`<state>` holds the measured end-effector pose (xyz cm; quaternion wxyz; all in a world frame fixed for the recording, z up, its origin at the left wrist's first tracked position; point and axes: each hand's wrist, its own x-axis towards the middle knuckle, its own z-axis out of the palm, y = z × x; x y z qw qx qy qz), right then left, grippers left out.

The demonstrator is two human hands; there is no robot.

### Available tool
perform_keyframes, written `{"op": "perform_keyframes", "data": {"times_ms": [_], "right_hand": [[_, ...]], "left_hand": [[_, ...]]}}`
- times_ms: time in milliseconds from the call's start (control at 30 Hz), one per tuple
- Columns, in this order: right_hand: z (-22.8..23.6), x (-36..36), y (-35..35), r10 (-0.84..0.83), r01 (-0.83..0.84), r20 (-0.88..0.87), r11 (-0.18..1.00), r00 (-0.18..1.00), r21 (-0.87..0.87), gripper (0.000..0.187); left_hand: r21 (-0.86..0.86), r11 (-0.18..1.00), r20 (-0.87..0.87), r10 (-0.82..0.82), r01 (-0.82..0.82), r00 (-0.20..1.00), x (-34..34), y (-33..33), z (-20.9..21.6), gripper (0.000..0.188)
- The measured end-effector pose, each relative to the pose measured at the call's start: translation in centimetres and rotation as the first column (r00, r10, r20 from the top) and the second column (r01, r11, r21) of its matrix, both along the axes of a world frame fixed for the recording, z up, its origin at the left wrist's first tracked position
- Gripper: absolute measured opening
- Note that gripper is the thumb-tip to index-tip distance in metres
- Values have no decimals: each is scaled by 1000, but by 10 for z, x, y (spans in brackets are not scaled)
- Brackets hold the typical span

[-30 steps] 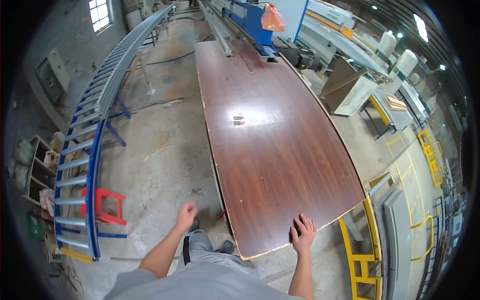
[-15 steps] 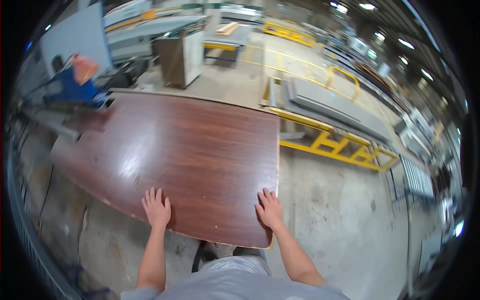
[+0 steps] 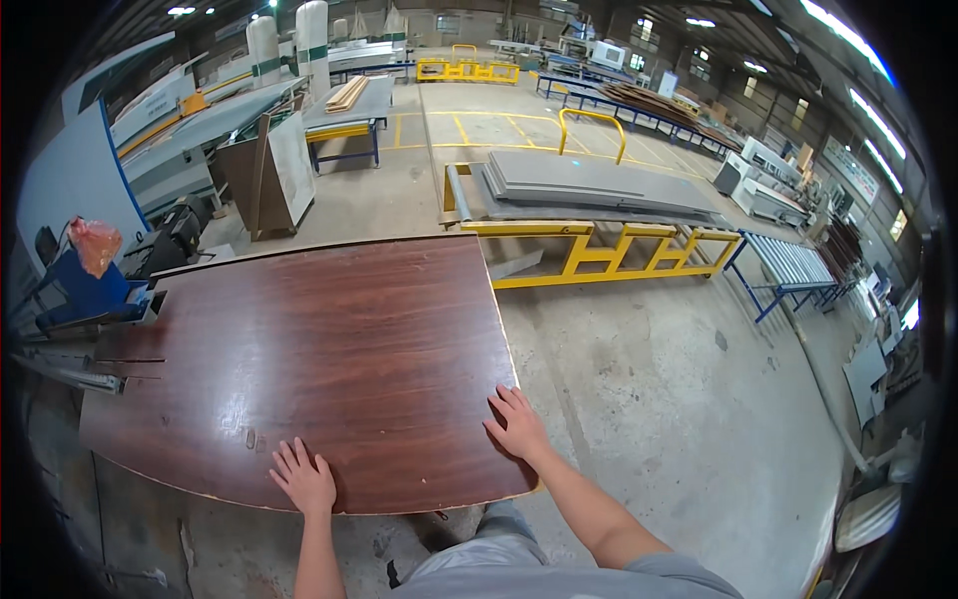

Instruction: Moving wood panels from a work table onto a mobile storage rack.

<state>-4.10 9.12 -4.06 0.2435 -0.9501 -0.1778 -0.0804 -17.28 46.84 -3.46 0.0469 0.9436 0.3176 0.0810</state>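
A wide dark-red wood-grain tabletop [image 3: 369, 329] spreads out before me, its edges pale and chipped in places. Near its front edge my left hand [image 3: 304, 481] lies flat, fingers spread, palm down. My right hand [image 3: 519, 424] rests on the surface at the right edge, its fingers stretched out. Neither hand grips anything. At the tabletop's left end, a metal arm [image 3: 75, 375] and a blue machine part [image 3: 85, 292] stand close to a slotted corner.
Beyond the tabletop's right corner, a yellow frame cart [image 3: 599, 255] carries stacked grey boards [image 3: 599, 182]. A blue-legged roller conveyor [image 3: 788, 262] stands right of it. A brown-and-white cabinet [image 3: 269, 175] is at the back left. Bare concrete floor [image 3: 659, 399] lies to the right.
My view has swung to the right and sharpened, so the tabletop and machine sit lower and further left in the picture. Both hands stay flat on the tabletop.
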Motion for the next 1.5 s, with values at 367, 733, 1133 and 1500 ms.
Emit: {"op": "perform_keyframes", "data": {"times_ms": [367,733,1133,1500], "right_hand": [[-5,-6,2,-16,25,155,998,988,-55,40],[-14,-25,-6,170,-205,349,977,922,64,6],[-6,-38,1,144,-150,94,986,985,67,20],[9,-55,17,103,-96,28,975,994,-200,54]], "left_hand": [[7,1000,22,-1,1,1000,2,5,-8,56],[-22,1000,39,9,-8,999,0,5,-7,55],[-17,1000,38,4,-3,999,1,5,-10,55],[-32,999,12,10,-10,1000,-2,3,-5,55]]}}
